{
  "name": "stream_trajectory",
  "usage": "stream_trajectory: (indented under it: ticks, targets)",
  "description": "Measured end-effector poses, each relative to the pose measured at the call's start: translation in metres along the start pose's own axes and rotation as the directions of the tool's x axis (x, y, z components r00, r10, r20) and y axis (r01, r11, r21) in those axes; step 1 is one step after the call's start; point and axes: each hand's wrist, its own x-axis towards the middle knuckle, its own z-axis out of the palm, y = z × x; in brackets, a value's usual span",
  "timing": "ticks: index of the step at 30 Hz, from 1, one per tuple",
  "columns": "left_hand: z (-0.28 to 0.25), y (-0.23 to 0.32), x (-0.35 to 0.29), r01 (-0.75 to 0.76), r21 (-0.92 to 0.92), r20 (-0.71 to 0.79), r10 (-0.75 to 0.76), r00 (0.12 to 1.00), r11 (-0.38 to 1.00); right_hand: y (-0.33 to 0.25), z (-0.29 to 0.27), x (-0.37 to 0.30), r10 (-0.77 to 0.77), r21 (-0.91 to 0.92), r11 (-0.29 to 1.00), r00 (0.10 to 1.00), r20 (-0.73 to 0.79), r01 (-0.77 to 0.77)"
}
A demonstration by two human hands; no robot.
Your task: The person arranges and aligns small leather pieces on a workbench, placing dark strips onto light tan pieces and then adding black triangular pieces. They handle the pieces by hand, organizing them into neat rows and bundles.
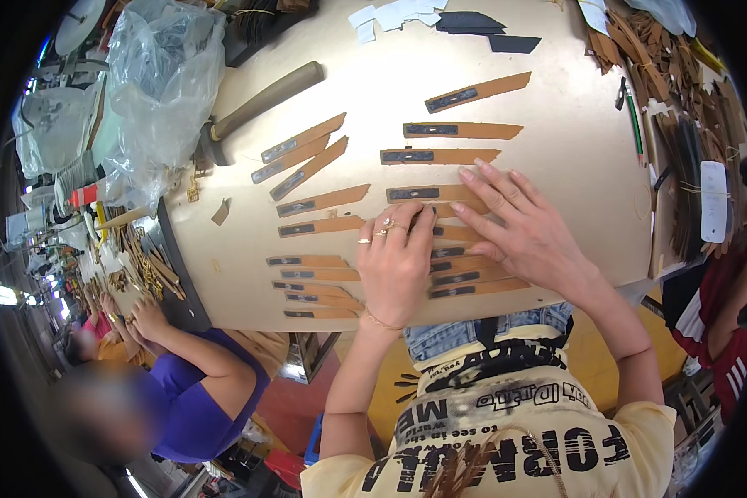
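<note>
Brown leather-like strips (494,130) with pointed ends, each with a dark patch at one end, lie in two columns on the table. My right hand (527,228) lies open, fingers apart, over the right column; its fingertips press the brown end of one strip (450,192). My left hand (393,270), with rings on its fingers, is closed beside it. Its thumb and fingers come together at the dark end of the strip just below; what they pinch, if anything, is hidden. More strips (325,275) lie left of that hand, several close together.
A hammer (266,100) and crumpled clear plastic bags (162,83) lie at the far left. Black pieces (515,43) and white pieces (394,15) sit at the back. A green pencil (635,124) and stacked brown strips (681,183) line the right edge. A co-worker in purple (212,398) sits at left.
</note>
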Motion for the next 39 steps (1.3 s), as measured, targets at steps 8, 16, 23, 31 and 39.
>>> stream_trajectory:
  ticks: [8,16,23,31,39]
  targets:
    - [-0.004,-0.004,0.003,-0.107,0.128,0.032,0.103,0.994,0.986,-0.003,0.004,0.006,0.008,0.043,0.999,0.999,-0.041,-0.006]
    - [0.000,-0.009,0.001,-0.011,-0.027,-0.041,0.010,0.999,1.000,-0.004,0.002,0.004,0.024,0.004,1.000,0.997,-0.076,-0.024]
    - [-0.004,-0.007,0.003,-0.159,0.160,0.024,0.157,0.987,0.974,-0.005,0.001,0.002,0.035,0.015,0.999,0.997,-0.061,-0.034]
    - [0.002,-0.007,0.003,-0.129,0.073,-0.029,0.131,0.991,0.989,-0.005,0.000,0.000,0.042,0.013,0.999,0.998,-0.056,-0.041]
    - [0.001,-0.008,-0.001,-0.094,0.020,-0.045,0.095,0.994,0.995,-0.005,0.001,-0.001,0.040,0.019,0.999,0.998,-0.050,-0.039]
